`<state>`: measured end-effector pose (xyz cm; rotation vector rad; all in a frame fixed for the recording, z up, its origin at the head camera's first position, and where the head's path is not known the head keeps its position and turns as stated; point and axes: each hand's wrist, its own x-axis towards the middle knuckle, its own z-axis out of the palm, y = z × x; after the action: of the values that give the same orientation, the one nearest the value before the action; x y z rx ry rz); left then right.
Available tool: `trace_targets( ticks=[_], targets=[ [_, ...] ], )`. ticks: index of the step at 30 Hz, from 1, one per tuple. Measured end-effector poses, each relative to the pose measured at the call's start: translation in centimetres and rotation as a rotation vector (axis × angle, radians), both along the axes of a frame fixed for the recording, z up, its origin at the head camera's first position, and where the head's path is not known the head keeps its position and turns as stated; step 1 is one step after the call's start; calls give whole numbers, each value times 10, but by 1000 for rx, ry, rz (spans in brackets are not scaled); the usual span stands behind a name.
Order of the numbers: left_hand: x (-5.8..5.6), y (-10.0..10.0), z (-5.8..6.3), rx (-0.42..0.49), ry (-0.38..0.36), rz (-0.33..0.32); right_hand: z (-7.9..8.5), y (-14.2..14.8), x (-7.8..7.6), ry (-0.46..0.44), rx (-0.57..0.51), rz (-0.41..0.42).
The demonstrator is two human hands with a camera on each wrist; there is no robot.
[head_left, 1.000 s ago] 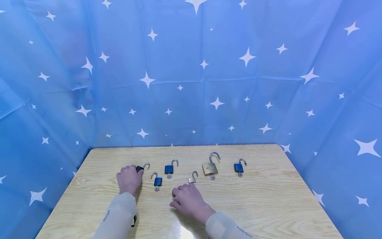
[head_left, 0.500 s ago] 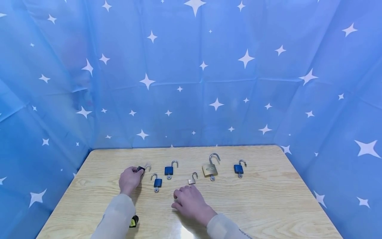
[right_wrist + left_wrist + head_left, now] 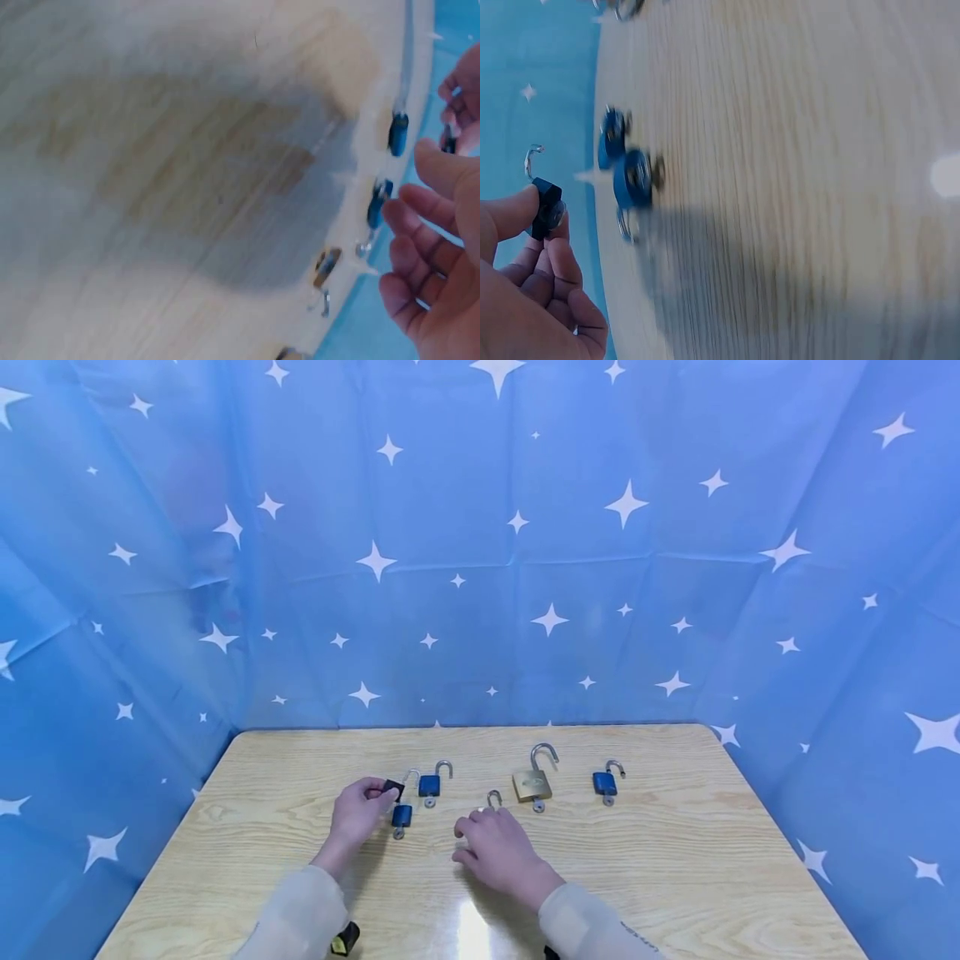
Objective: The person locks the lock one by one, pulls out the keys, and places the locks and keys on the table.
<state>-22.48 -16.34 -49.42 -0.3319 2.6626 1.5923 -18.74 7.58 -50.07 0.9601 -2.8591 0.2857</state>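
My left hand (image 3: 357, 817) pinches a black padlock (image 3: 547, 210) between thumb and fingers, its shackle swung open. The lock is off the table, above a blue padlock (image 3: 402, 816) with a key in its base. Beyond it lies a second blue padlock (image 3: 429, 786), shackle open. Over the table my right hand (image 3: 501, 853) has loosely bent fingers and holds nothing. Just past its fingertips is a small brass padlock (image 3: 327, 267), mostly hidden by the hand in the head view except for its open shackle.
Farther right lie a large brass padlock (image 3: 532, 785) and another blue padlock (image 3: 604, 783), both with open shackles and keys. A black and yellow object (image 3: 345, 939) shows beside the left sleeve. A starry blue curtain (image 3: 465, 543) surrounds the wooden table (image 3: 675, 877).
My left hand has picked the black padlock up from the table's left side and carried it right, over the nearer blue padlock. The right hand has stayed almost in place.
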Motion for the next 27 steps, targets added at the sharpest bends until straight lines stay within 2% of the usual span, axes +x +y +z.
trace_targets(
  ticks=[9,13,15,18,21,27],
  targets=[
    [19,37,2,129,40,-108,15,18,-8,44,-21,-43],
    [28,49,1,183,36,-150,16,26,-12,18,-82,-52],
    [32,54,0,209,22,-166,16,29,-15,-42,-183,-63],
    [36,61,0,243,0,-193,17,33,-19,-179,-396,-78],
    [40,68,-2,266,-12,-219,17,38,-23,-286,-553,-67],
    [45,78,-10,331,-39,-224,15,46,-24,-442,-663,-38]
  ],
)
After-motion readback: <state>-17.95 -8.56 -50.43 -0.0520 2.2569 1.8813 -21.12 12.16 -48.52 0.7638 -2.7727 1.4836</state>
